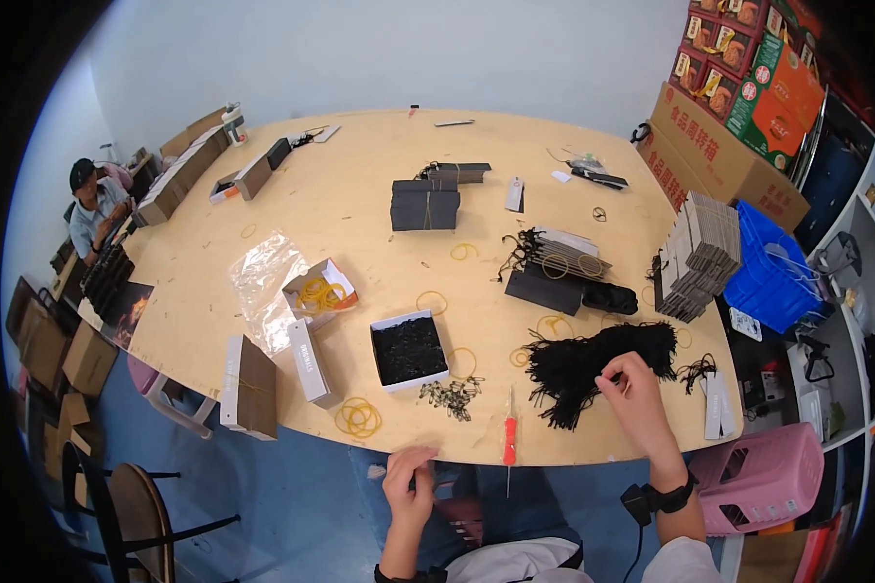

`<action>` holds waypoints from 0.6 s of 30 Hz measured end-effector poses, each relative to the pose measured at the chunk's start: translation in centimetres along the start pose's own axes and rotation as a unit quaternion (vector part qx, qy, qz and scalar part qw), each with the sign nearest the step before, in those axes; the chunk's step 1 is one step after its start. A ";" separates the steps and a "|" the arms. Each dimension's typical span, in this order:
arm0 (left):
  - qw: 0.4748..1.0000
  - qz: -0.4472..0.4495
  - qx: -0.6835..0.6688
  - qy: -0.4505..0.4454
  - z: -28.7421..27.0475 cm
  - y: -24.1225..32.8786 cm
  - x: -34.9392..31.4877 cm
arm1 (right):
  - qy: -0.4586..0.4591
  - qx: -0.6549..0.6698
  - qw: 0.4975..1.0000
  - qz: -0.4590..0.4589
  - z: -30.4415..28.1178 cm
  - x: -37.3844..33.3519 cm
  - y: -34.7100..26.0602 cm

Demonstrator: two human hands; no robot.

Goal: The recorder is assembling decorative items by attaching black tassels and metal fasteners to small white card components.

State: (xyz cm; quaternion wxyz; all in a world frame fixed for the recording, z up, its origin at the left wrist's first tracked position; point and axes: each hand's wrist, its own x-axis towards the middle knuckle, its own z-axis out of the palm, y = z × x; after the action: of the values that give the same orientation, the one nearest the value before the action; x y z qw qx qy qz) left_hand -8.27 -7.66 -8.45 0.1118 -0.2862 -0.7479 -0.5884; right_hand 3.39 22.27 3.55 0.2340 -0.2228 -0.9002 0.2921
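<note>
right hand (635,391), at black cords (576,367)

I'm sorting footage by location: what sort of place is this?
Probably a small packing or hand-assembly workroom: a worktable holds heaped black cords and yellow rubber bands, with cartons stacked beside it.

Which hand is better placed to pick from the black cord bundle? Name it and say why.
Likely the right hand: it is right at the near side of the black cord bundle. The left hand is farther off, by the table's near edge.
</note>
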 end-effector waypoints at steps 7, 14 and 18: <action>0.996 -0.054 0.066 0.020 0.0 2.6 1.5 | 0.077 0.390 0.917 0.027 -3.7 2.2 -2.7; 0.990 -0.070 0.124 -0.003 0.5 3.9 3.1 | -0.147 0.403 0.899 0.084 3.0 -0.5 -1.6; 0.990 0.034 0.136 0.005 1.8 3.1 5.1 | -0.134 0.158 0.978 0.002 6.3 -2.4 -0.6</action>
State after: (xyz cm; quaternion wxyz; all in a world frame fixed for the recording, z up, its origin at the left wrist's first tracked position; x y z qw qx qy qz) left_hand -10.34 -3.99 -3.89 0.1731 -0.2908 -0.8103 -0.4784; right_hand 1.65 17.85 -1.29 0.1427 -0.1439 -0.8653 0.4585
